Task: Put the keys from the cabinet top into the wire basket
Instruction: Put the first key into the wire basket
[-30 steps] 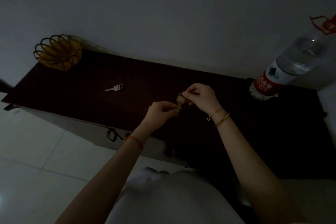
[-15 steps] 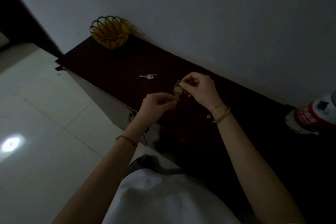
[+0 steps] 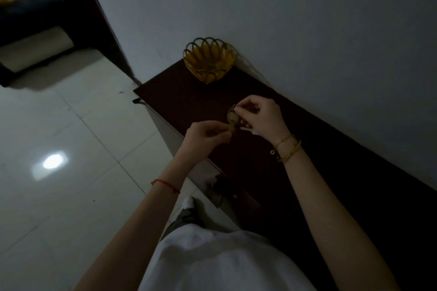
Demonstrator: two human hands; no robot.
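Both grips pinched on one key bunch (image 3: pixel 232 118) held above the counter (image 3: pixel 189 101), left hand (image 3: pixel 203 136) low, right hand (image 3: pixel 257 114) on the ring; risk of a fumble in the dim light, wire basket (image 3: pixel 209 60) well beyond.

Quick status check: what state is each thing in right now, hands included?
wire basket: upright at the cabinet's far end, looks empty.
brass key: held in the air between both hands.
silver key: lying on the cabinet top, partly hidden by the right hand.
left hand: pinching the key's lower end.
right hand: pinching its ring end.
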